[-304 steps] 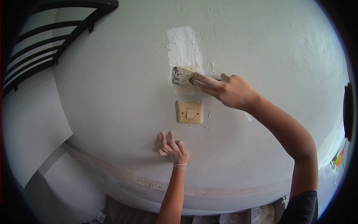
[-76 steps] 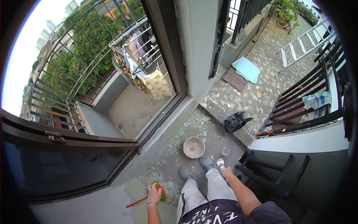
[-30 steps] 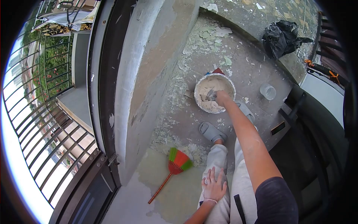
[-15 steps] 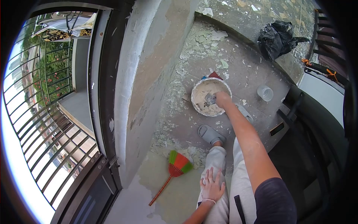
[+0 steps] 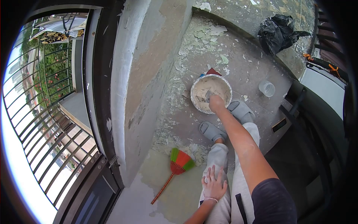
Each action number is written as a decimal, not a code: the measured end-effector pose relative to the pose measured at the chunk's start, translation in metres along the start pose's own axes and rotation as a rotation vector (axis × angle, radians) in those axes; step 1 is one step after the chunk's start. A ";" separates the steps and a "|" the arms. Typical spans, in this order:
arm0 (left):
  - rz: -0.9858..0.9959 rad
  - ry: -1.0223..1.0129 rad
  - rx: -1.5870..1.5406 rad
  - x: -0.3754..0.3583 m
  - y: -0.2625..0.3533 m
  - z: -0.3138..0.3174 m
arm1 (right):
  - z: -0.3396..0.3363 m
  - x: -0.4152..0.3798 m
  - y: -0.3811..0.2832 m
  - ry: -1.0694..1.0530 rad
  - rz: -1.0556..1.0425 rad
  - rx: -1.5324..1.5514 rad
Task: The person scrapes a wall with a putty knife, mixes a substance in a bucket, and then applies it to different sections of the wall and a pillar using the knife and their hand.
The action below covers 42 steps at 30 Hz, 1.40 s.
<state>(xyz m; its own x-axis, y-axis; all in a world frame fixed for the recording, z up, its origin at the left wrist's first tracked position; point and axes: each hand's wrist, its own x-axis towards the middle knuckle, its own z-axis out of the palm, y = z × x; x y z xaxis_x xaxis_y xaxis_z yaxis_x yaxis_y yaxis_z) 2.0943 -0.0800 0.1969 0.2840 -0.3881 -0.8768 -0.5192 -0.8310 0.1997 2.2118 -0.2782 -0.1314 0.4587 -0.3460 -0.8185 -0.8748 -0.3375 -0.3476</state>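
Observation:
My right hand (image 5: 217,104) reaches into the near side of a white-rimmed bucket (image 5: 230,98), its fingers closed round what looks like a putty knife (image 5: 209,94). The tool's grey blade is dipped in beige putty (image 5: 209,85), and its handle is hidden in my fist. My left hand (image 5: 214,186) lies on the thigh of my pale trousers (image 5: 215,161), fingers spread, with nothing in it. Something dark red (image 5: 213,71) pokes out behind the bucket's far rim, beside a bit of blue.
A red and green broom (image 5: 180,163) lies on the floor at lower left. Paint flakes (image 5: 201,35) litter the ground along the wall (image 5: 149,74). Right of the bucket stands a clear plastic tub (image 5: 266,89); a black bag (image 5: 278,34) sits on the raised step.
My right hand has shifted slightly left and down inside the bucket, with the blade now deeper or turned in the putty. My left hand stays on my thigh.

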 end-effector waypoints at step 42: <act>-0.024 -0.018 -0.022 0.002 -0.018 -0.004 | 0.062 0.000 -0.009 0.463 -0.449 -0.549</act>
<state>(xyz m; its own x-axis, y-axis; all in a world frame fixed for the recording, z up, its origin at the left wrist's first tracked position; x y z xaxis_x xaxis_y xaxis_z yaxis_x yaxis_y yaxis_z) 2.1072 -0.0676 0.1938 0.2814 -0.3605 -0.8893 -0.4944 -0.8487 0.1876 2.2094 -0.2212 -0.1562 0.8666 -0.3609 -0.3447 -0.4496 -0.8643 -0.2254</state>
